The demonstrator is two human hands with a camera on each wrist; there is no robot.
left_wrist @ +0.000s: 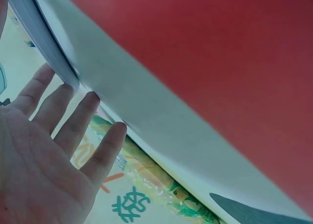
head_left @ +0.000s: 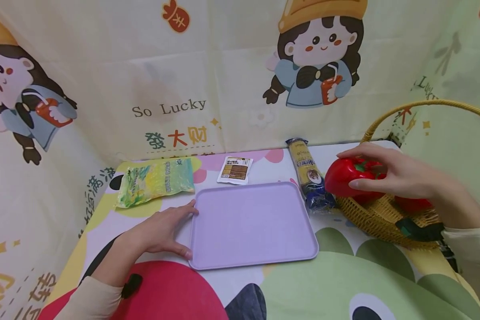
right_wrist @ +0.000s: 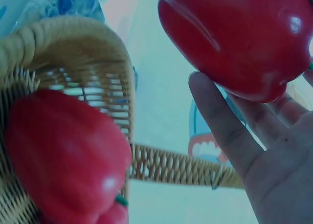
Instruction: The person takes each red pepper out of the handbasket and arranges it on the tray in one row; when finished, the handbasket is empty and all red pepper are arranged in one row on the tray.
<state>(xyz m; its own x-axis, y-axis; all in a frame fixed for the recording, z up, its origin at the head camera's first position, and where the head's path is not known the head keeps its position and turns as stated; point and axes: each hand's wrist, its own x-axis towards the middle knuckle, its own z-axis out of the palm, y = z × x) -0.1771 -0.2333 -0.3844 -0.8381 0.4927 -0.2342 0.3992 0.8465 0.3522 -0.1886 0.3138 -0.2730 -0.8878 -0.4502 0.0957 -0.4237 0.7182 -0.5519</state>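
My right hand [head_left: 404, 173] holds a glossy red bell pepper [head_left: 338, 178] with a green stem, raised over the left rim of a wicker basket [head_left: 370, 222]. In the right wrist view the fingers lie along that pepper's underside, away from the basket. Another red bell pepper [right_wrist: 68, 150] lies inside the basket, partly hidden by my wrist in the head view. My left hand [head_left: 160, 231] is at the left edge of a lilac tray [head_left: 252, 226], its thumb and fingertips touching the rim with the fingers spread. Nothing lies on the tray.
Behind the tray are a yellow-green packet [head_left: 158, 181] and a small white-and-brown sachet [head_left: 235, 170]. A long yellow and blue pasta package [head_left: 309, 171] lies between tray and basket. The basket's tall handle [head_left: 428, 103] arches over the right side. A printed cloth [head_left: 232, 75] hangs behind the table.
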